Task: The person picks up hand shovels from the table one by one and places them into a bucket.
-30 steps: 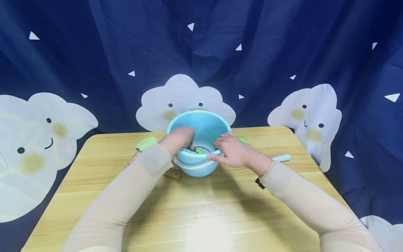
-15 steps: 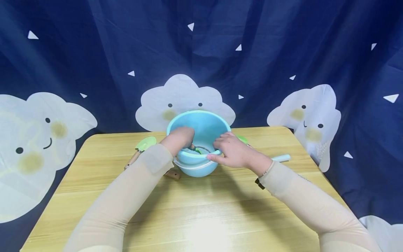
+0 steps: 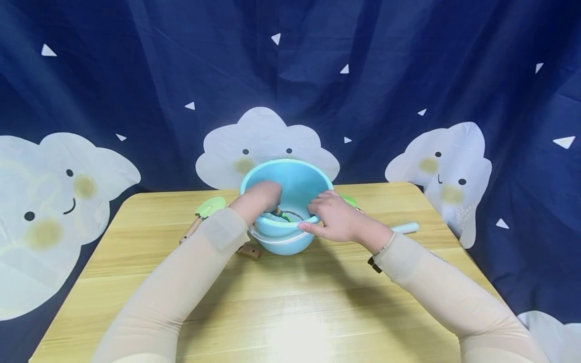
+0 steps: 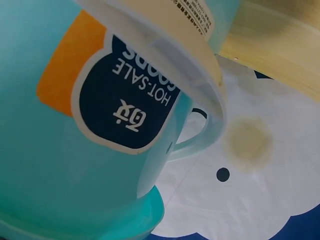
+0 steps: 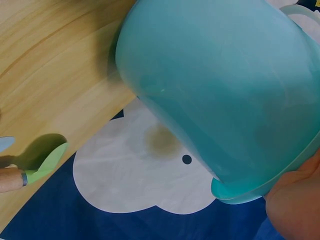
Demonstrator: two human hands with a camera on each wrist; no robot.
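A light blue bucket stands upright at the back middle of the table, its white carrying handle hanging down the front. My left hand reaches over the rim into it and holds a small garden tool with a green head near the bucket floor. The fingers of that hand are mostly hidden. My right hand grips the rim on the right, thumb outside and fingers inside. In the left wrist view, the bucket shows an orange and navy label; the right wrist view shows its plain side.
Left of the bucket lies a green trowel with a wooden handle. Another wooden handle pokes out by the bucket's front left. To the right are a green-bladed trowel and a light blue handle. A navy cloud-print curtain hangs behind.
The garden tool in my left hand has shifted slightly inside the bucket, its handle tilting a little. My right hand and the bucket stay in place.
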